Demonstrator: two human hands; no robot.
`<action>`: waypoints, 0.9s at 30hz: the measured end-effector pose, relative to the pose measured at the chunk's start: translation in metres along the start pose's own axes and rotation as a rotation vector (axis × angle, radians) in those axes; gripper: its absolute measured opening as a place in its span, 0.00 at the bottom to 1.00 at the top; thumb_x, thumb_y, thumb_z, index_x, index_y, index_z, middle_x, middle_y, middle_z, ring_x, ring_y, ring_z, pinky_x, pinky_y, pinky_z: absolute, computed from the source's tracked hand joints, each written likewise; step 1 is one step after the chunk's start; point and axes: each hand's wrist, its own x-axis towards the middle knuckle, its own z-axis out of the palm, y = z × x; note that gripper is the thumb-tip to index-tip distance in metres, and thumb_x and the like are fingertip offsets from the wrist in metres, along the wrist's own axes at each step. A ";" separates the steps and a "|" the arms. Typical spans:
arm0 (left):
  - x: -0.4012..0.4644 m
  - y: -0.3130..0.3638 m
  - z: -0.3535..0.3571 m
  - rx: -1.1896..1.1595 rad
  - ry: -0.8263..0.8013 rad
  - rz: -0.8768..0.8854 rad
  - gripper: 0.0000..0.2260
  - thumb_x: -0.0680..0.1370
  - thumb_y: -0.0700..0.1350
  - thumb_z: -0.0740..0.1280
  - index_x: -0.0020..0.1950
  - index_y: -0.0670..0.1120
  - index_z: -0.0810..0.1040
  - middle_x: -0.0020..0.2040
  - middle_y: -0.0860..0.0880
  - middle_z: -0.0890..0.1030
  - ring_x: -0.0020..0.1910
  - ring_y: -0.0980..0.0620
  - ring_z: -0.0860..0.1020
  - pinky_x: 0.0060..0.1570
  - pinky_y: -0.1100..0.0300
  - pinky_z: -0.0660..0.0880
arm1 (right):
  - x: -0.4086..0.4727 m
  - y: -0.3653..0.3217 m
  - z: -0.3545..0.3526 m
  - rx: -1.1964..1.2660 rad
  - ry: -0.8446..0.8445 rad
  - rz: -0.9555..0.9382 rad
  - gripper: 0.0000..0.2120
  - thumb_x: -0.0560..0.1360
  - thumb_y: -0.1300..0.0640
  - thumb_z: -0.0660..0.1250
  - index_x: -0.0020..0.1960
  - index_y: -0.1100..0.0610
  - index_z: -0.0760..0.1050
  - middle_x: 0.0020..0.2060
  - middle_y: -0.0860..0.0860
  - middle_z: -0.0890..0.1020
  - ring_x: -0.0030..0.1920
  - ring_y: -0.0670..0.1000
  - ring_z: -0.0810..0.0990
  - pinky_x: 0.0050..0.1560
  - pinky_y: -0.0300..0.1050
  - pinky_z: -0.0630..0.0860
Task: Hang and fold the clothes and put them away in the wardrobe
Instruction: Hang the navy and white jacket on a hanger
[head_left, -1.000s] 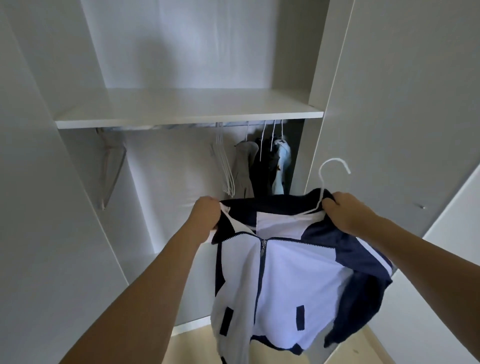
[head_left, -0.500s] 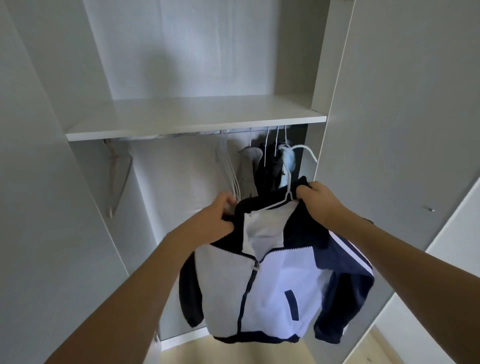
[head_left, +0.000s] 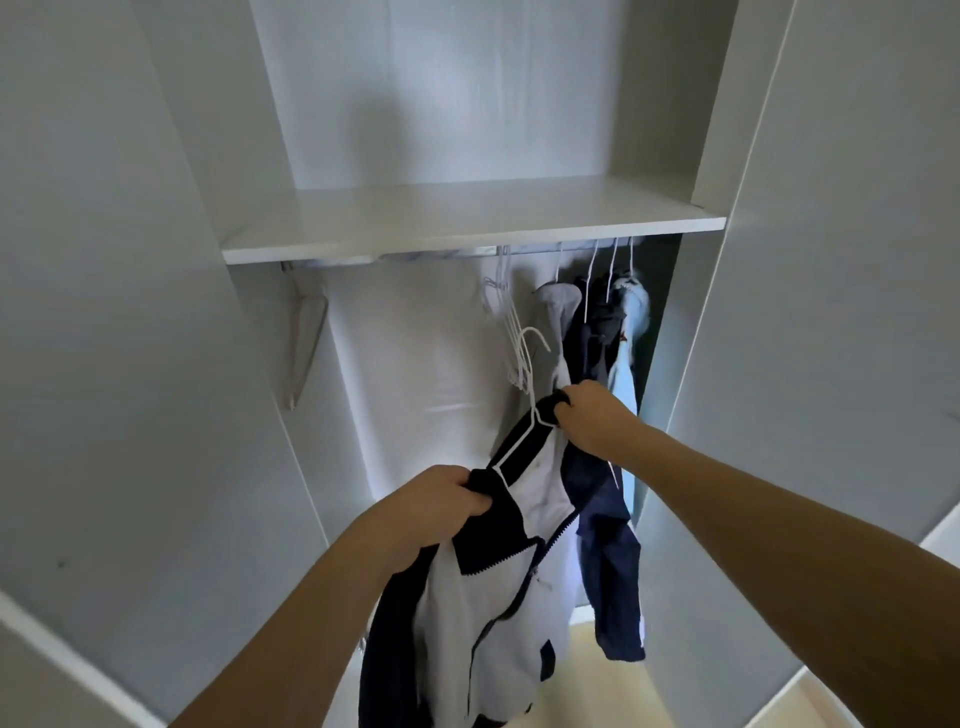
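Turned edge-on since earlier frame: jacket (head_left: 498, 587), on white hanger (head_left: 527, 415), now carried deeper into wardrobe (head_left: 156, 364), hook below rail (head_left: 441, 253). Left hand (head_left: 441, 501) fingers curled tight round near shoulder; right hand (head_left: 597, 421) fingers curled round far shoulder, beside hanger neck. Lift hook above rail, aim for gap between empty hangers (head_left: 506, 322) and hung clothes (head_left: 597, 332). Keep hook clear of neighbours, seat fully, then release.

Your left hand (head_left: 439, 501) and right hand (head_left: 597, 418) grip the jacket (head_left: 498, 597) on its hanger (head_left: 530, 364), below the rail (head_left: 441, 253).
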 end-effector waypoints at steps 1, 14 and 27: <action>-0.002 -0.002 0.004 -0.017 0.011 -0.013 0.04 0.79 0.43 0.65 0.52 0.45 0.77 0.44 0.50 0.79 0.41 0.54 0.77 0.40 0.65 0.72 | 0.004 0.000 0.003 0.021 -0.034 0.002 0.10 0.74 0.67 0.58 0.34 0.64 0.71 0.28 0.53 0.70 0.30 0.54 0.72 0.27 0.38 0.60; 0.014 0.003 0.023 0.397 0.373 0.058 0.12 0.81 0.45 0.56 0.38 0.45 0.64 0.33 0.51 0.68 0.30 0.56 0.66 0.28 0.66 0.61 | 0.033 0.016 0.004 0.867 -0.305 0.439 0.09 0.80 0.58 0.58 0.46 0.60 0.74 0.41 0.53 0.78 0.35 0.51 0.79 0.35 0.41 0.78; 0.062 0.032 0.073 0.443 0.186 0.074 0.09 0.78 0.47 0.61 0.39 0.49 0.66 0.36 0.54 0.71 0.33 0.58 0.70 0.32 0.68 0.64 | 0.100 0.034 0.002 0.652 -0.546 0.543 0.10 0.73 0.55 0.64 0.36 0.60 0.73 0.34 0.56 0.78 0.35 0.56 0.77 0.40 0.47 0.77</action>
